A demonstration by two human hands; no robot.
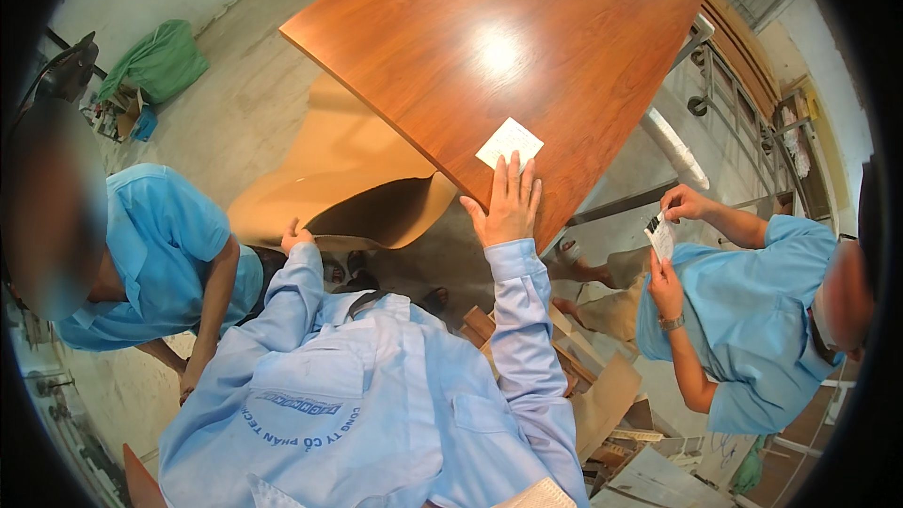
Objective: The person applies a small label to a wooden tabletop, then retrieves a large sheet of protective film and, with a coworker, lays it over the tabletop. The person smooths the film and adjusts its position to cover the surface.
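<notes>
A large glossy reddish-brown wooden panel (pixel 414 47) stretches away in front of me. A small square of white paper with writing (pixel 509 142) lies near its close corner. My right hand (pixel 511 205) rests flat on that corner with the fingers spread, the fingertips at the paper's lower edge. Lower left, my left hand (pixel 297 237) is closed at the edge of a big tan sheet (pixel 315 146) and appears to pinch it. The sheet hangs beside and partly under the panel, curled up to show a dark inner side (pixel 376 212).
A person in a blue shirt (pixel 752 310) at right holds a small white item (pixel 663 237) in both hands. Another blue-shirted person (pixel 169 245) stands at left. Wood offcuts (pixel 602 395) are piled lower right. A metal rack (pixel 729 103) and green bundle (pixel 165 61) stand farther off.
</notes>
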